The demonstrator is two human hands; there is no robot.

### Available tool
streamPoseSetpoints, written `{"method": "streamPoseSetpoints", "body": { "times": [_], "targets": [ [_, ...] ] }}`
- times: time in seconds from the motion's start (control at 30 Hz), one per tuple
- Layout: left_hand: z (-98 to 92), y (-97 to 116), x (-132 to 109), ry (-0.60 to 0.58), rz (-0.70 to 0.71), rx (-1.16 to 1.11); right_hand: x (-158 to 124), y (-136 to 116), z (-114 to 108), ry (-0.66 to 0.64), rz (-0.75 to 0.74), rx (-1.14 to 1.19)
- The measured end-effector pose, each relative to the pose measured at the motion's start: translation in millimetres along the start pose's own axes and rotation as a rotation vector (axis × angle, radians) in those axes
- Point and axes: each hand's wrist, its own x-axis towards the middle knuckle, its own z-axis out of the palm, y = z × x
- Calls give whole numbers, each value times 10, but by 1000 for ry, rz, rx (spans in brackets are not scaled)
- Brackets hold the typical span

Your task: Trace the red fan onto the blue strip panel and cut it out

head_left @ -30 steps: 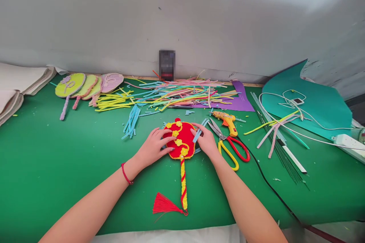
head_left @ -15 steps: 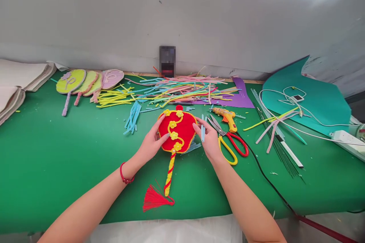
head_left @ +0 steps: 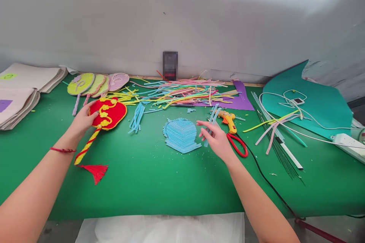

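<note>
My left hand (head_left: pixel 81 120) grips the left edge of a red fan-shaped ornament (head_left: pixel 110 113) with yellow flowers, a red-and-yellow twisted handle and a red tassel (head_left: pixel 95 171), held at the left of the green table (head_left: pixel 159 182). A light blue woven fan shape (head_left: pixel 180 134) lies flat in the middle. My right hand (head_left: pixel 217 139) hovers just right of it, fingers pinched on several light blue strips (head_left: pixel 212 120).
Finished fans (head_left: pixel 94 83) lie at the back left beside stacked beige bags (head_left: pixel 19 91). A heap of coloured strips (head_left: pixel 182 93) runs along the wall. Glue gun (head_left: pixel 228 120), scissors (head_left: pixel 238 145), cables and a power strip (head_left: pixel 348 142) sit to the right.
My left hand carried the red ornament from the table's middle to the left, uncovering the light blue woven shape beneath. My right hand let go of the ornament and kept the blue strips.
</note>
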Motion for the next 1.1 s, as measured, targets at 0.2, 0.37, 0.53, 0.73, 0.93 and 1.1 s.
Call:
{"method": "streamPoseSetpoints", "body": {
  "times": [0.2,0.37,0.53,0.73,0.93,1.1],
  "targets": [
    [422,428,-326,85,238,448,-179,278,124,-191,-52,-542],
    [1174,1095,-1109,-299,533,515,-226,441,250,-234,-117,-694],
    [1574,1211,-1465,-530,668,533,-70,489,291,-209,-160,-669],
    [1667,1114,-1300,-503,666,552,116,443,337,-210,-125,-663],
    [1588,1232,-1182,-461,613,387,100,229,332,-215,-98,-541],
    [1512,1423,-1023,-520,263,-178,40,-34,315,-467,-166,-260]
  ]
}}
